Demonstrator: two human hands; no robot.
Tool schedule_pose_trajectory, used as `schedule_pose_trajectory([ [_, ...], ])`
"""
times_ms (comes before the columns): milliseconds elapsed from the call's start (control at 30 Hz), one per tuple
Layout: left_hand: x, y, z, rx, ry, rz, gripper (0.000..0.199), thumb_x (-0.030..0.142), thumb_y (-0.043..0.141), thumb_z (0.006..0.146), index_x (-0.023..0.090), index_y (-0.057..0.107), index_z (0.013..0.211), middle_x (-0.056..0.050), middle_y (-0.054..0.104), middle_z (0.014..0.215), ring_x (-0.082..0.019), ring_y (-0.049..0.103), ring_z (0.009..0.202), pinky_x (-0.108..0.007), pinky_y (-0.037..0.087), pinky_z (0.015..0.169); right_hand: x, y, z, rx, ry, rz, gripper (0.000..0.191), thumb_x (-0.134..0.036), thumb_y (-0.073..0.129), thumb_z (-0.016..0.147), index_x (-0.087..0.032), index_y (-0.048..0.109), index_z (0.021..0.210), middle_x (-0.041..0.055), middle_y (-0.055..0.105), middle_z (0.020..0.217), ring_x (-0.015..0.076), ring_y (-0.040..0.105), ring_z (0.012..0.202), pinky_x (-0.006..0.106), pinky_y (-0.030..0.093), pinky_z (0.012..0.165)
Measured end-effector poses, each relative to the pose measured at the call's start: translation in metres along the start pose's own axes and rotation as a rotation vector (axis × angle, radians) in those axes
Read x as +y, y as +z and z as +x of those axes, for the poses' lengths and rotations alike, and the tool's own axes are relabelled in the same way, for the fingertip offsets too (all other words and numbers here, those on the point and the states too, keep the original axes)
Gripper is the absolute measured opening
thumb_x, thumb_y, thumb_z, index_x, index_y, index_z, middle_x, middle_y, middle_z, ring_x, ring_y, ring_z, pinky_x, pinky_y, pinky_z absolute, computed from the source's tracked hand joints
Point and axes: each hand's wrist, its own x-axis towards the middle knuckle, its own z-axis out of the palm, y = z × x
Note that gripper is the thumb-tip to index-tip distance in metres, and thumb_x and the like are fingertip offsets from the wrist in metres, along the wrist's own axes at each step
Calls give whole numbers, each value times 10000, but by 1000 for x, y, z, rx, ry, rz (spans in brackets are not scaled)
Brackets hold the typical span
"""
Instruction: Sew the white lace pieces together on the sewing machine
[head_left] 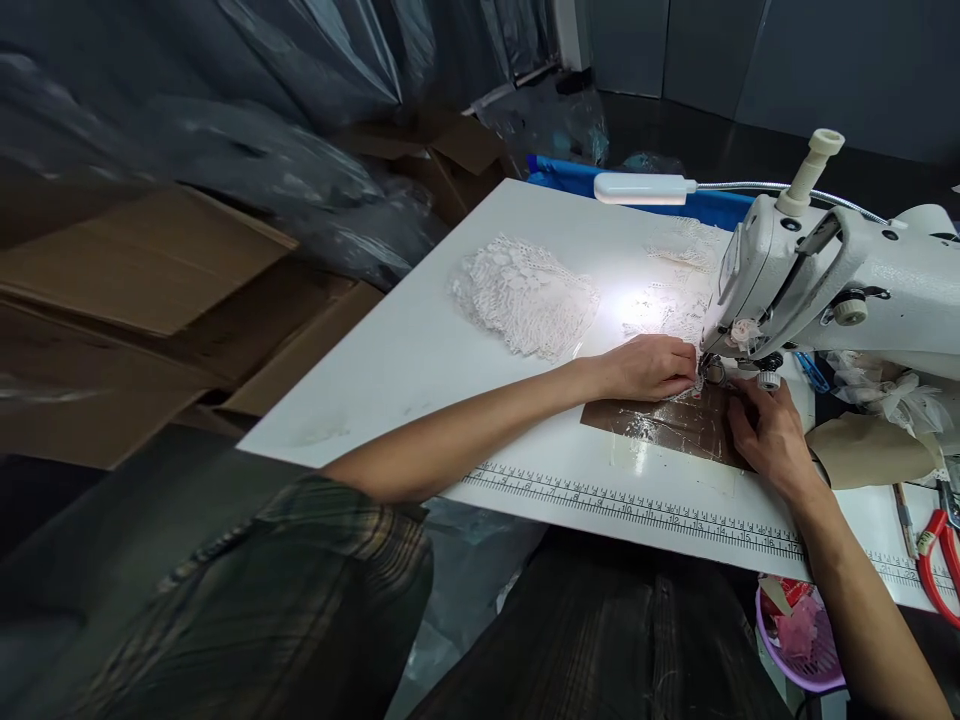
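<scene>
The white sewing machine stands at the right of the table, its presser foot lowered between my two hands. My left hand is closed at the left of the foot, fingers curled on a small piece of white lace that they mostly cover. My right hand lies on the other side, its thumb and forefinger apart, fingertips reaching close to the foot. Nothing shows in its grasp. A brown shiny plate lies under both hands. Left of the machine rests a heap of white lace pieces.
More lace lies behind my left hand, under a lamp. A printed ruler runs along the table's front edge. Red-handled scissors lie at far right; a purple basket stands below. Cardboard boxes are at left.
</scene>
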Motion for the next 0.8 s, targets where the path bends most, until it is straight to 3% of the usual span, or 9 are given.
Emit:
schedule_pose_trajectory([
  [200, 0, 2, -1, 141, -77, -111, 225, 188, 466, 983, 129, 665, 897, -67, 704, 873, -128, 661, 753, -247, 556, 647, -2, 2, -1, 27, 2, -20, 287, -325, 474, 890, -207, 718, 984, 110, 608, 997, 239, 596, 769, 424, 526, 771],
  [333, 3, 2, -2, 106, -27, -55, 218, 197, 481, 993, 123, 676, 933, -83, 701, 946, -138, 675, 812, -242, 564, 677, -2, 4, -2, 34, 10, -33, 285, -313, 479, 885, -206, 727, 975, 106, 614, 996, 216, 574, 716, 393, 519, 737],
  [500, 7, 6, -4, 68, 46, 194, 237, 218, 493, 1008, 144, 699, 917, -74, 707, 930, -156, 658, 797, -277, 559, 684, -2, 3, -1, 42, -12, -15, 281, -294, 493, 874, -217, 741, 981, 98, 644, 999, 221, 586, 763, 379, 521, 748],
  [667, 8, 11, -3, 75, 103, 317, 336, 170, 429, 1027, 142, 688, 814, -76, 717, 895, -145, 626, 742, -287, 543, 674, -4, -1, 5, -93, -76, 28, 368, -290, 452, 919, -238, 742, 1139, 87, 665, 974, 209, 623, 794, 356, 525, 765],
  [800, 8, 5, -6, 60, 120, 239, 286, 180, 466, 1020, 140, 709, 876, -85, 727, 943, -162, 653, 815, -305, 569, 736, -6, -5, 11, -235, -135, -65, 381, -299, 468, 932, -291, 725, 1212, 82, 663, 1000, 202, 635, 819, 307, 529, 694],
])
